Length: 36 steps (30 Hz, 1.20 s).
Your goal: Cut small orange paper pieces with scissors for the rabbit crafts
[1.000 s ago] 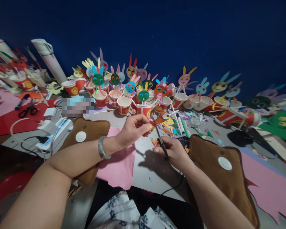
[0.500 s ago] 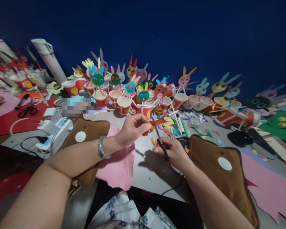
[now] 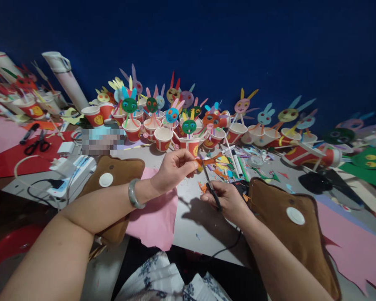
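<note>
My left hand [image 3: 177, 169], with a jade-coloured bangle on the wrist, is closed in a pinch over the table. A small piece of orange paper [image 3: 201, 162] shows at its fingertips; most of it is hidden by the fingers and blades. Black-handled scissors [image 3: 211, 187] are gripped in my right hand [image 3: 230, 201], their blades pointing up and away beside the left fingertips. How far apart the blades are I cannot make out. Below my left wrist lies pink paper [image 3: 158, 217]. Paper scraps [image 3: 221, 167] in several colours lie beyond the scissors.
Red and white paper cups [image 3: 163, 140] with paper rabbit faces on sticks line the back. Brown padded pouches [image 3: 278, 234] flank my arms. To the left are a power strip [image 3: 72, 177], another pair of scissors [image 3: 37, 144] and a leaning thermos [image 3: 67, 79]. Markers [image 3: 237, 162] lie past the right hand.
My hands stay almost in place; the orange paper at the blades has shifted slightly and shows more beside my left fingertips. Another person's hand at the left edge has drawn mostly out of view.
</note>
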Available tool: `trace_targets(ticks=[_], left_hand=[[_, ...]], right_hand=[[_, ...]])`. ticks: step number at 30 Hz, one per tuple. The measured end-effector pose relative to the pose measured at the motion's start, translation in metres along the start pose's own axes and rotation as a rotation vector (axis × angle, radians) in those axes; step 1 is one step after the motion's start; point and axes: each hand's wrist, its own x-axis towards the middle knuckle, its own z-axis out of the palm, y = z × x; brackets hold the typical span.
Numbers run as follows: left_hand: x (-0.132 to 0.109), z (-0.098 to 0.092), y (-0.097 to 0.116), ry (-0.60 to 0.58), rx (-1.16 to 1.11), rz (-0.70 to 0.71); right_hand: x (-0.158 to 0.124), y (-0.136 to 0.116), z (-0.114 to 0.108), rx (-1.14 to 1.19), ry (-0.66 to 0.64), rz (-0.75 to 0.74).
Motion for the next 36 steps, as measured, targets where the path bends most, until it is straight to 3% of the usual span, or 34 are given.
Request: trace_targets(ticks=[36], left_hand=[[-0.0027, -0.0002, -0.0018, -0.007, 0.076, -0.008]], right_hand=[[-0.0004, 0.0026, 0.0027, -0.021, -0.013, 0.001]])
